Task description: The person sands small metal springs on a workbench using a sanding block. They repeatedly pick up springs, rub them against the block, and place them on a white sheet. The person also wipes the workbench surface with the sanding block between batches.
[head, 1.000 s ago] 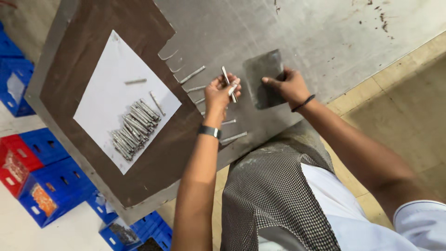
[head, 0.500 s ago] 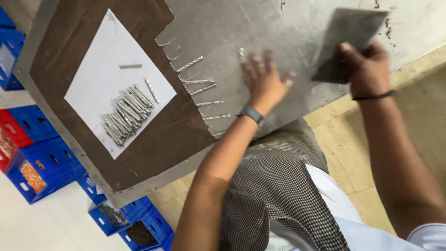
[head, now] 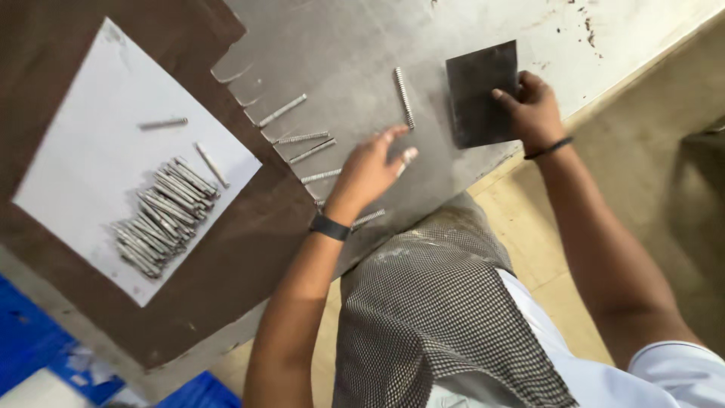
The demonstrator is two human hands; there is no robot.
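On the grey metal table (head: 340,45), the left hand (head: 370,170) hovers flat with fingers spread, holding nothing; 1 threaded rod (head: 404,97) lies just beyond its fingertips. To its right, the right hand (head: 532,113) pinches a dark square sheet (head: 479,94) by its near edge.

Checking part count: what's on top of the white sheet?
On the white sheet: a pile of threaded metal rods, plus two loose rods beside it. Rods buried lower in the pile are covered, so no exact count.
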